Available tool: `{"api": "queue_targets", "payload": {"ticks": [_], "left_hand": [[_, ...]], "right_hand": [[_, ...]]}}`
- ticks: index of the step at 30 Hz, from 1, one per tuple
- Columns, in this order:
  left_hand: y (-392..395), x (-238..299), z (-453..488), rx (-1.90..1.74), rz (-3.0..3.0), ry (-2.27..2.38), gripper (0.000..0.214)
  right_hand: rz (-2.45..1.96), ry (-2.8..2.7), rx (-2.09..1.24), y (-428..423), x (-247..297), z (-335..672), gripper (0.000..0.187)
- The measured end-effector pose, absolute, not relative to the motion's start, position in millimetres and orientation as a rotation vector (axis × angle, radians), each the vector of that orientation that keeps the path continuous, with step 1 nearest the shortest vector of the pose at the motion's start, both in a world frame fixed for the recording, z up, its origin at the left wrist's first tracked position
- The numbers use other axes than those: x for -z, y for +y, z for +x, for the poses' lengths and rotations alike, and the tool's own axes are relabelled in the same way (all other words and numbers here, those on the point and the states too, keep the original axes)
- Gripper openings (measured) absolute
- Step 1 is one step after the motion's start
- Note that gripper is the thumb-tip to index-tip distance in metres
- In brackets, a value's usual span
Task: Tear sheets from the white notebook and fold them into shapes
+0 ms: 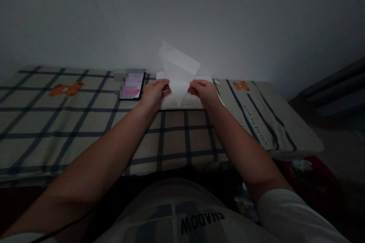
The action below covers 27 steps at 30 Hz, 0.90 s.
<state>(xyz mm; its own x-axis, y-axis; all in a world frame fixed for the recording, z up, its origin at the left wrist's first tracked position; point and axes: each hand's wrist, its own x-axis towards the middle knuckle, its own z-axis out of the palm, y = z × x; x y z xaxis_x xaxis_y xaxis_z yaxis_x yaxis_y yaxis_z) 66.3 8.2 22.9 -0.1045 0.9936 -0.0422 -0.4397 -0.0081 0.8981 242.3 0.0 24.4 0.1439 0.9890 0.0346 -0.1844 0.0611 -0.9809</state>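
White paper, creased, partly folded; lower end tapering to point, upper part flaring; above flat white base.

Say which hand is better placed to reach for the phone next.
Probably the left hand: the phone lies close on its outer side, while the right hand is across the white paper. Both hands hold the paper, though.

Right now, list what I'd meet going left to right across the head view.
Larger orange bear print, black-edged rectangular phone, bare left hand, folded white paper sheet, bare right hand, smaller orange bear print.
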Motion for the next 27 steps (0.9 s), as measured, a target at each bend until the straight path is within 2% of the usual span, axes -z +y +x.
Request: {"api": "queue_targets", "payload": {"ticks": [27], "left_hand": [[10.0,-26.1,62.8,-1.433,0.775,0.932,0.013]], "right_hand": [[-1.054,-0.979,-1.285,-1.5,-25.4,244.3,0.009]]}}
